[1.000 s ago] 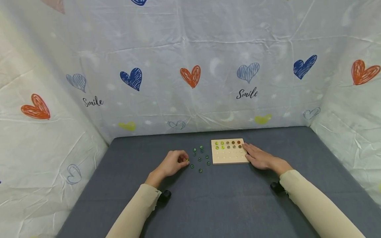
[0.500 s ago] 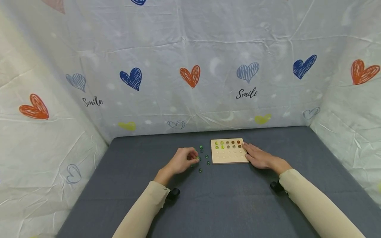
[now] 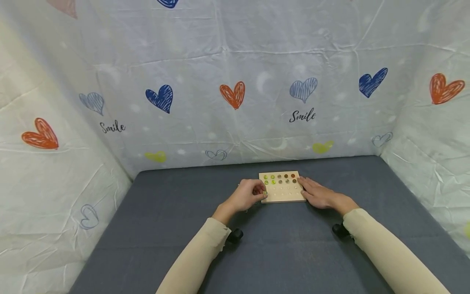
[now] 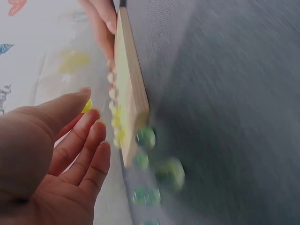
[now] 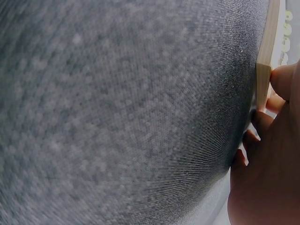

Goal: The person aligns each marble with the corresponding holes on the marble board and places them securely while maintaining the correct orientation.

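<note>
Here, left hand (image 3: 245,197) pinching a yellow marble (image 4: 87,107), right hand (image 3: 320,196) outstretched, touching a wooden board (image 3: 282,198).

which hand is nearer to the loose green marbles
Left: the left hand, pinching a yellow marble, is close above the green marbles by the left end of the wooden board; the right hand rests on the board's opposite end.

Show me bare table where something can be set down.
Tabletop is bare left of the left hand, right of the right hand, and between the sleeves. Crowded: the wooden board, with both hands at it, and its left end, where green marbles lie.
</note>
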Demonstrator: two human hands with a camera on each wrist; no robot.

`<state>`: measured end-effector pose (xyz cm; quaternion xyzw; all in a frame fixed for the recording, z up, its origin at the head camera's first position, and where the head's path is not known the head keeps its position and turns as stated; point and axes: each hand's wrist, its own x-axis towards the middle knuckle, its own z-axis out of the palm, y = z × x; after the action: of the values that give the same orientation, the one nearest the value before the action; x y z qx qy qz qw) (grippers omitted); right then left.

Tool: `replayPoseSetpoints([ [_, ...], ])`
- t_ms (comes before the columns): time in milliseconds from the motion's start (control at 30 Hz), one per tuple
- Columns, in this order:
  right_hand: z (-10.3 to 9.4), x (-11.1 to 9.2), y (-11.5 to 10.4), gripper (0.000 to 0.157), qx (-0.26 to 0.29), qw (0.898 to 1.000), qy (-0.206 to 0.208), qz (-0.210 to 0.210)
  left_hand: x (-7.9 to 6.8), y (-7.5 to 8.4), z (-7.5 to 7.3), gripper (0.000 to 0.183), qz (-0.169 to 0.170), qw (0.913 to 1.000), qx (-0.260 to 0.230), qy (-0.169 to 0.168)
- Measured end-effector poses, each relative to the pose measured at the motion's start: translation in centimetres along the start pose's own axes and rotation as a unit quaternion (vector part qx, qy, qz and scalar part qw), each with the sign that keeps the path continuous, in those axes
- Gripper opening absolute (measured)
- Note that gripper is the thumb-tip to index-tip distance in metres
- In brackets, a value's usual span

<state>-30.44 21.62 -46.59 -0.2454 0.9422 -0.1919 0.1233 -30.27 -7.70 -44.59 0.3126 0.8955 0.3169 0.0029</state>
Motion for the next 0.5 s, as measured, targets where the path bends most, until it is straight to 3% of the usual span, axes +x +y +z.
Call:
replayPoseSetpoints([
  [267,0.0,0.1,-0.1,0.054,0.004,1.000,0.003,0.005,2.6,1.7,1.9,0.009,0.006,1.0000,0.000,0.007],
  [500,0.1,0.3,0.1,0.054,0.002,1.000,0.002,0.015,4.5,2.6,3.8,0.010,-0.017,0.9998,0.000,0.011],
])
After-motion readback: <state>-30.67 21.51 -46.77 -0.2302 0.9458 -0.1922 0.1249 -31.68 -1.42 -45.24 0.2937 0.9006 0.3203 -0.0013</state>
